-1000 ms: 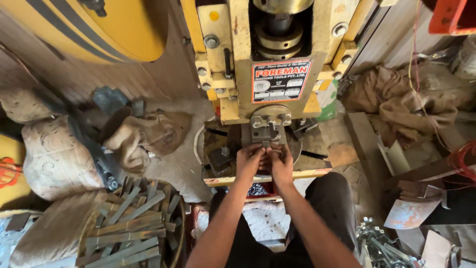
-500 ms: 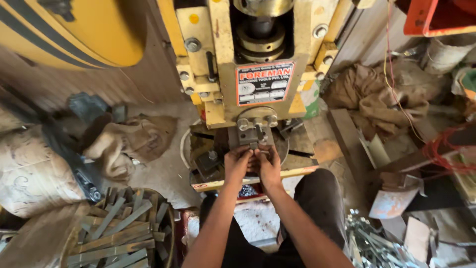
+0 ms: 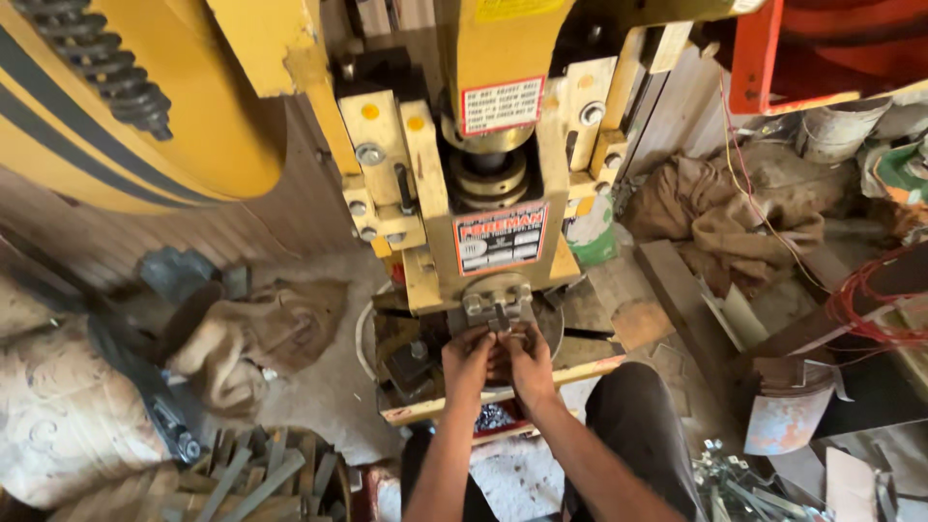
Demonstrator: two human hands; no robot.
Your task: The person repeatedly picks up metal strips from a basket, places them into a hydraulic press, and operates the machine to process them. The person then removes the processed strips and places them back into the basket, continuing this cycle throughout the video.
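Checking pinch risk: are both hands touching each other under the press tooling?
Touching. The head view shows the left hand and right hand pressed side by side, no gap, fingers right beneath the metal die block of the yellow press.

Both bare forearms rose from the bottom edge of the frame, just left and right of centre, and converged toward the middle. The left hand [image 3: 468, 356] sat just left of centre, knuckles up, its fingers curled forward and pinched together at the tips. The right hand [image 3: 530, 360] lay just beside it, touching or nearly so, fingers likewise bent forward and closed. Both wrists were straight, and the fingertips were partly hidden.
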